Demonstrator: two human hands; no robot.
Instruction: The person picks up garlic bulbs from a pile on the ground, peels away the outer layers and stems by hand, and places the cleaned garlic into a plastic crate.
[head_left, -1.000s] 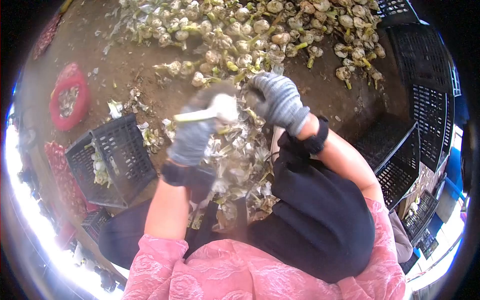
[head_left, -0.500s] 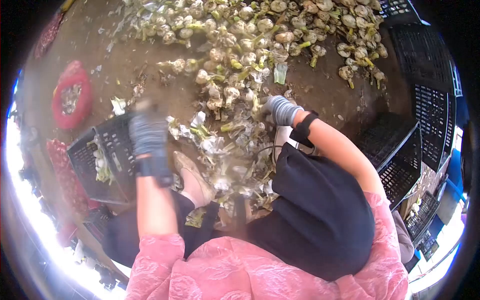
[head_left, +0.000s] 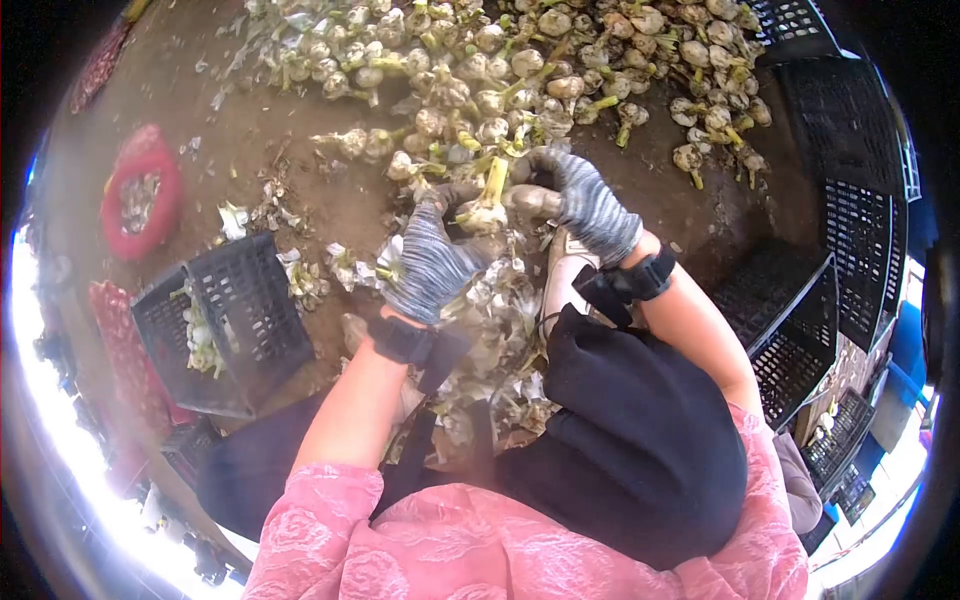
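A garlic bulb [head_left: 482,216] with a thick yellow-green stem pointing up sits between my two gloved hands. My left hand [head_left: 433,250], in a grey striped glove, has its fingers round the bulb's left side. My right hand [head_left: 585,200], in a matching glove, is at the bulb's right with fingers curled and pressed together; what lies within them is hidden. Beyond both hands spreads a large heap of dirty garlic bulbs with stems [head_left: 495,95]. Loose white skins and leaves [head_left: 500,300] lie below the hands, between my legs.
A black crate [head_left: 245,310] holding some garlic stands at the left, near a red mesh bag [head_left: 112,220] with a rolled rim. More black crates [head_left: 868,250] line the right side. My shoe [head_left: 568,272] is just below my right hand.
My left hand has moved from above the left crate to the middle and now holds a bulb. My right hand has risen slightly and turned towards it.
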